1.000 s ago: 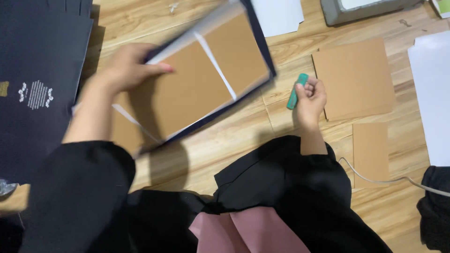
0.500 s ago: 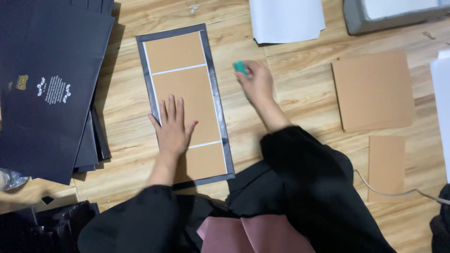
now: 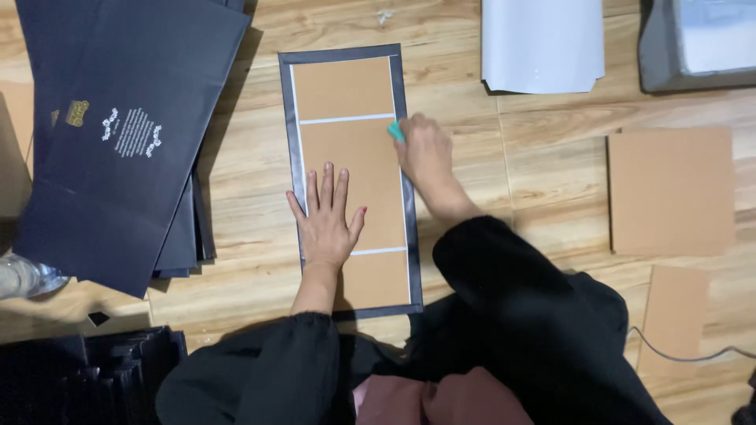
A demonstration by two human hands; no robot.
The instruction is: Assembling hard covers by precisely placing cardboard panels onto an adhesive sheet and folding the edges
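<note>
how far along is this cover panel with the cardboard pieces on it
Done: three brown boards sit on the dark cover sheet, which lies flat on the wooden floor. In hand: the left hand presses flat on the middle board while the right hand works a teal tool along the right border. Left: loose cardboard pieces wait unused.

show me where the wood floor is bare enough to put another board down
The widest bare floor lies between the dark-bordered panel and the brown cardboard square, below the white sheet. A narrower strip runs between the panel and the dark paper stack. The panel itself is crowded: left hand flat on it, right hand pressing a green tool.
</note>
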